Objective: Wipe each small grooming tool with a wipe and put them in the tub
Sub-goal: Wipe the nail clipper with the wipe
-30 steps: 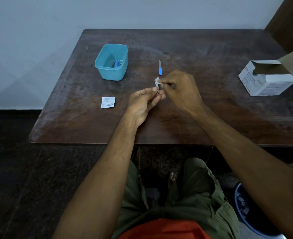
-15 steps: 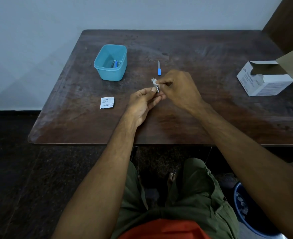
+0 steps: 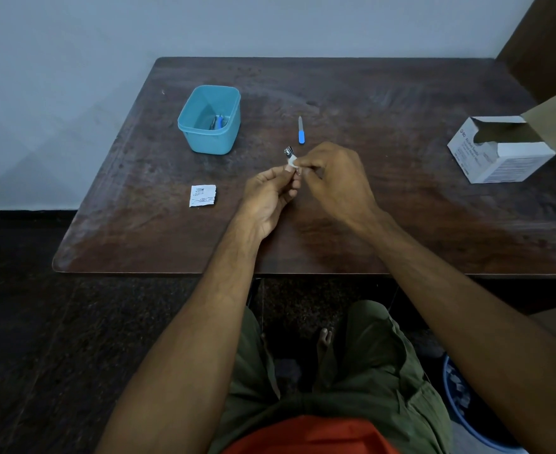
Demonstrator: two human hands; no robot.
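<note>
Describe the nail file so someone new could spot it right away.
On the dark wooden table, look right of the teal tub, just beyond the hands. The nail file lies alone there, a thin stick with a bright blue handle.

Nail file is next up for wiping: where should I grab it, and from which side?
Pinch the nail file by its blue handle, the near end. It lies flat on the table, alone, pointing away from the person, so coming from above with the fingers across its narrow width looks easiest and leaves the grey blade free for the wipe.
</note>
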